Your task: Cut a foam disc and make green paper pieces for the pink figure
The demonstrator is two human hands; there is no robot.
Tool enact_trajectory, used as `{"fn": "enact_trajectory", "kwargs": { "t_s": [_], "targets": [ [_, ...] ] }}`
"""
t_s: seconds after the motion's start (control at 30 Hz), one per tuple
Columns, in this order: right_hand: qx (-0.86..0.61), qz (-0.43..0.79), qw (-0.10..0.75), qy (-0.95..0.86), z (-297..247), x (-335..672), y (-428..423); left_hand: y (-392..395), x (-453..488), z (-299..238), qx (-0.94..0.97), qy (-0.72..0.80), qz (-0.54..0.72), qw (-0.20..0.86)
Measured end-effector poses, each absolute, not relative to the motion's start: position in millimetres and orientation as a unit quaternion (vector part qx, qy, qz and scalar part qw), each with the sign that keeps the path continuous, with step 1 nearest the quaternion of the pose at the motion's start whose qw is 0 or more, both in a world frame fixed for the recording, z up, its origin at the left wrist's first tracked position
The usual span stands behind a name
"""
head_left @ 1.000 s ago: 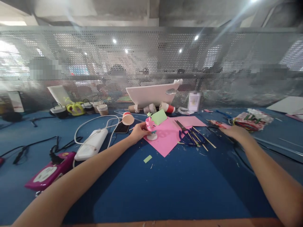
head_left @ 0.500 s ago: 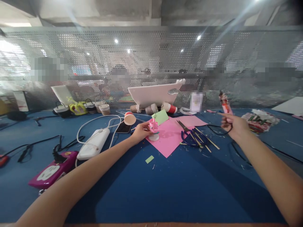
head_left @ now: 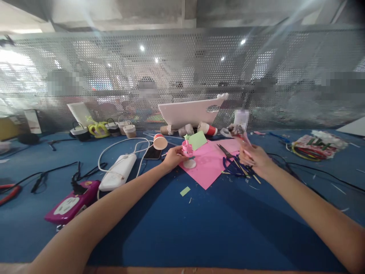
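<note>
My left hand (head_left: 173, 158) pinches a small pink craft piece (head_left: 187, 147) with a green bit on top, just above a white disc (head_left: 189, 163). My right hand (head_left: 253, 156) is wrapped round a pink glue gun (head_left: 245, 141) with a grimy tip, blurred by motion and pointing up and left. Beneath both hands lies a pink paper sheet (head_left: 203, 177). Blue-handled scissors (head_left: 228, 151) rest across it beside thin wooden sticks (head_left: 256, 179), partly below my right hand. A green paper piece (head_left: 197, 140) lies behind the craft piece.
A white power bank (head_left: 118, 173) with a looping cable and a purple power strip (head_left: 72, 203) stand on the left. A paper cup (head_left: 160, 142) lies by a phone (head_left: 153, 153). Behind are a white foam board (head_left: 189, 114) and small baskets; a plastic bundle (head_left: 316, 146) lies right.
My right hand has brought the glue gun left and lower, toward the pink craft piece. My left hand keeps its hold, with the piece slightly raised off the white disc. The view has shifted slightly.
</note>
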State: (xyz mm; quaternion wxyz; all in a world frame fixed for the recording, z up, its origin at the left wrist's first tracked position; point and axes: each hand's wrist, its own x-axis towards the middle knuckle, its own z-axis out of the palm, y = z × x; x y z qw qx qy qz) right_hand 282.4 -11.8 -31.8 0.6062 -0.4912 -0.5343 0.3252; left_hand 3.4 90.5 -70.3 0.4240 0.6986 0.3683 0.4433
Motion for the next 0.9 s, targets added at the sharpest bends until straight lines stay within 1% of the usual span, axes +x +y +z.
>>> {"fn": "enact_trajectory", "kwargs": {
  "t_s": [0.07, 0.17, 0.23, 0.33, 0.43, 0.53, 0.73, 0.9],
  "targets": [
    [-0.551, 0.253, 0.599, -0.523, -37.5, 269.5, -13.6, 90.0, 4.0, -69.3, 0.651, 0.360, 0.477, 0.468],
    [-0.624, 0.089, 0.533, -0.565, -46.9, 250.7, -15.1, 90.2, 4.3, -67.7, 0.573, 0.344, 0.522, 0.530],
    [-0.644, -0.012, 0.480, -0.596, -54.7, 240.2, -13.4, 91.5, 3.9, -67.1, 0.540, 0.348, 0.538, 0.545],
    [-0.657, -0.100, 0.428, -0.613, -67.2, 230.3, -7.7, 94.0, 3.0, -66.8, 0.515, 0.365, 0.561, 0.536],
    [-0.661, -0.140, 0.401, -0.619, -75.7, 228.0, -2.8, 94.9, 2.7, -66.2, 0.508, 0.365, 0.571, 0.531],
    [-0.663, -0.154, 0.383, -0.624, -78.5, 229.6, -1.3, 93.2, 3.4, -65.0, 0.509, 0.363, 0.560, 0.544],
    [-0.681, -0.151, 0.345, -0.627, -79.2, 229.9, -2.0, 89.7, 5.5, -64.9, 0.531, 0.364, 0.537, 0.544],
    [-0.686, -0.142, 0.334, -0.631, -81.1, 229.7, -1.0, 90.0, 6.8, -67.8, 0.555, 0.354, 0.517, 0.548]
  ]
}}
